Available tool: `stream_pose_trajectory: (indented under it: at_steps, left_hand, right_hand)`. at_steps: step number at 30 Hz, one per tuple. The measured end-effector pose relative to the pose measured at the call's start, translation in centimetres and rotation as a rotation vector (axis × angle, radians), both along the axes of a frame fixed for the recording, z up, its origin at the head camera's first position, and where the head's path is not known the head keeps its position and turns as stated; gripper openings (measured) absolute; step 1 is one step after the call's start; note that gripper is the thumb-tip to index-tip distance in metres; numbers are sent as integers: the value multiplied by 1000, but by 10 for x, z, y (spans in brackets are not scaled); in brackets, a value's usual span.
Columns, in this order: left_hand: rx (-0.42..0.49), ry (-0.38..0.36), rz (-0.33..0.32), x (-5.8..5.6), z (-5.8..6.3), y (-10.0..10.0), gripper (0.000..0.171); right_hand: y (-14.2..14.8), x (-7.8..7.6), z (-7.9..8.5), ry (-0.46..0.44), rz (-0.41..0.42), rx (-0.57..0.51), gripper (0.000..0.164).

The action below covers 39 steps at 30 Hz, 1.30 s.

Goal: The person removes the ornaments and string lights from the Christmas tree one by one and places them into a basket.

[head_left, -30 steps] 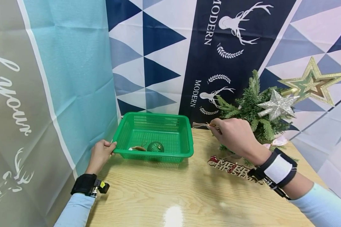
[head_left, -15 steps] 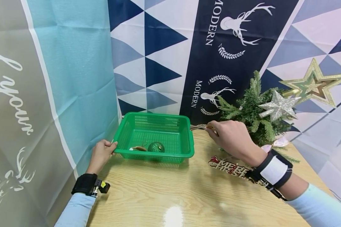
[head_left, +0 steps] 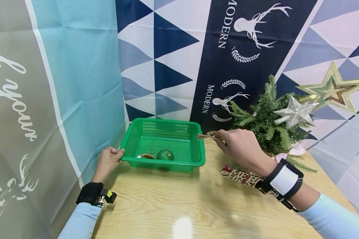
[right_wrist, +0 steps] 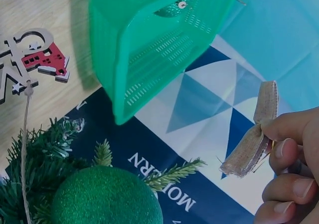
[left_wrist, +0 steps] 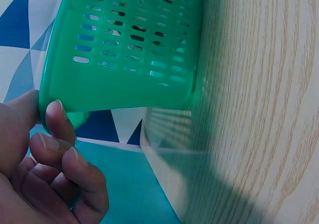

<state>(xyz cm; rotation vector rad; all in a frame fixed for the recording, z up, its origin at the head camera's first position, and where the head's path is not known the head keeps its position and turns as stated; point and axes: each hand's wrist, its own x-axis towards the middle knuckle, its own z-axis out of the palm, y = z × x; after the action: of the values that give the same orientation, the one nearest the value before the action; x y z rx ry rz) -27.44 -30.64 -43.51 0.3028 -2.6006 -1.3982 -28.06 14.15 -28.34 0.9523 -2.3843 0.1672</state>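
Hands: two. The left hand (head_left: 107,162) is curled at the thumb and fingers, gripping the near-left corner of the rim of one green basket (head_left: 179,163). The right hand (head_left: 243,147) is closed to a pinch, fingertips holding one beige ribbon bow (right_wrist: 246,152) at its middle. In the head view the bow's end overlaps the basket's right rim; contact cannot be determined.

Basket contents: one glittery green ball (head_left: 165,155) and, beside it, one brownish piece (head_left: 147,156) with a white part, mostly hidden by the front rim.

Right side: one small artificial tree (head_left: 258,118), one gold star (head_left: 332,91), one silver star (head_left: 297,113), one pale pink bow (head_left: 297,151), and a large green ball (right_wrist: 107,199) among the branches. One "Merry Christmas" sign (head_left: 240,177) sits near the tree, partly covered by the right wrist; a string is attached. Wristbands (head_left: 285,181): two, one per arm.

Surface: one pale wood-grain tabletop (head_left: 167,205), with a bright light reflection near its front.

Room: printed cloth (head_left: 173,33) hangs behind, with blue and white triangles and a navy band bearing two deer heads; turquoise and grey cloth (head_left: 83,66) hangs on the left.
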Motion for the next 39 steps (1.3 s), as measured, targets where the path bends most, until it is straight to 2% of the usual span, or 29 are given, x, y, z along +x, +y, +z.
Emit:
stream_pose_trajectory:
  at_steps: [39]
  left_hand:
    - [17,10,-23,1,-1,-2,31]
  right_hand:
    - [-22,-9,-24,-22,53,13,5]
